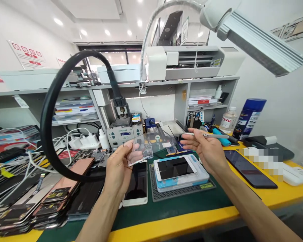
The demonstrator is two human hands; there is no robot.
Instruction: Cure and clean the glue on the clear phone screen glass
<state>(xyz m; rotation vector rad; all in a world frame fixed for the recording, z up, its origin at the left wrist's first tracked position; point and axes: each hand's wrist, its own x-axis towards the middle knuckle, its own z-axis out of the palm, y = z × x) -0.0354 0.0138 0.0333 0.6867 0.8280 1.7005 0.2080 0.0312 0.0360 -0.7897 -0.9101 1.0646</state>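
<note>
My left hand (120,163) grips the near left corner of a clear, thin sheet (154,139) with a narrow dark edge, held tilted above the bench. It looks like glass or plastic; I cannot tell which. Between the fingers and thumb of my right hand (209,151) lies a slim, pale pen-like tool (218,136), held nearly level. Below and between both hands, a white phone with a dark screen (176,168) rests on a blue-and-white box (203,175). A grey perforated mat (156,195) is under that box. Beside my left wrist lies a white tablet (138,185).
Stacked phone parts (55,198) and white cables crowd the left. A thick black hose (46,117) arches there from the hot-air station (125,134). At right are a dark phone (251,169), a blue spray can (249,117) and a bottle (228,121). A lamp (260,42) hangs overhead.
</note>
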